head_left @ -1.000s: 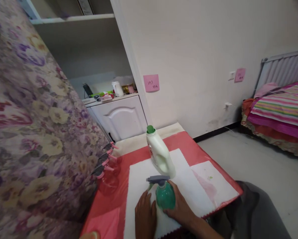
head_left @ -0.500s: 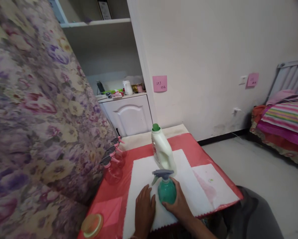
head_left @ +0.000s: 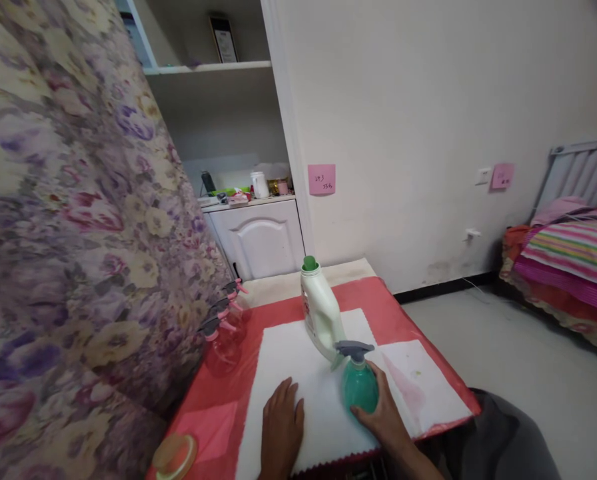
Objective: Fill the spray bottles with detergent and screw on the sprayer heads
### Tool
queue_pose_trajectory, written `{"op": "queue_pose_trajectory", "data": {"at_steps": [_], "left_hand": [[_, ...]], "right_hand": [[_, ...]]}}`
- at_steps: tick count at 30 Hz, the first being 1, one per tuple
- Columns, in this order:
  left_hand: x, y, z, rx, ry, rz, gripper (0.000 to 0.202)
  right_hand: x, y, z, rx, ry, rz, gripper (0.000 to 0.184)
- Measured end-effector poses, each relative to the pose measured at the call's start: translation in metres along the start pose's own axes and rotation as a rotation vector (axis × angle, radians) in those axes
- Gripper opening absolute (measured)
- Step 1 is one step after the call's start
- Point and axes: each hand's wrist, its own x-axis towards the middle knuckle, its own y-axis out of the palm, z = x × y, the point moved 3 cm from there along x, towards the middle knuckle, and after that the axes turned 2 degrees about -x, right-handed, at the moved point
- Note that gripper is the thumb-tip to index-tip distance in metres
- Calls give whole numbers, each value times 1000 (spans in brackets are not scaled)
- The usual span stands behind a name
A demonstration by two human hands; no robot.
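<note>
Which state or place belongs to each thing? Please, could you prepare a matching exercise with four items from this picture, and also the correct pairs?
Column one
1. Green spray bottle
2. Pale jug
3. Pink-collared spray bottles
4. Left hand

Column two
A. In a row beside the floral curtain
B. Laid flat over the white sheet, holding nothing
C. Held by the right hand
D. Standing uncovered, with a green piece showing at its mouth

Right pairs: 1-C, 2-D, 3-A, 4-B
</note>
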Motion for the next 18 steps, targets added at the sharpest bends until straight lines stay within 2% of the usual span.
{"op": "queue_pose_trajectory", "data": {"at_steps": [6, 10, 14, 18], "left_hand": [[-5, 6, 5, 66, -6, -7, 35], [0, 10, -5, 155, -24, -12, 38], [14, 16, -20, 144, 41, 57, 42], [17, 23, -20, 137, 99, 91, 49]], "right_hand": [[-5, 1, -2, -25, 0, 41, 83], [-7, 2, -1, 21, 14, 20, 88], [-6, 3, -1, 64, -3, 42, 90], [-4, 4, -10, 50, 1, 42, 87]]}}
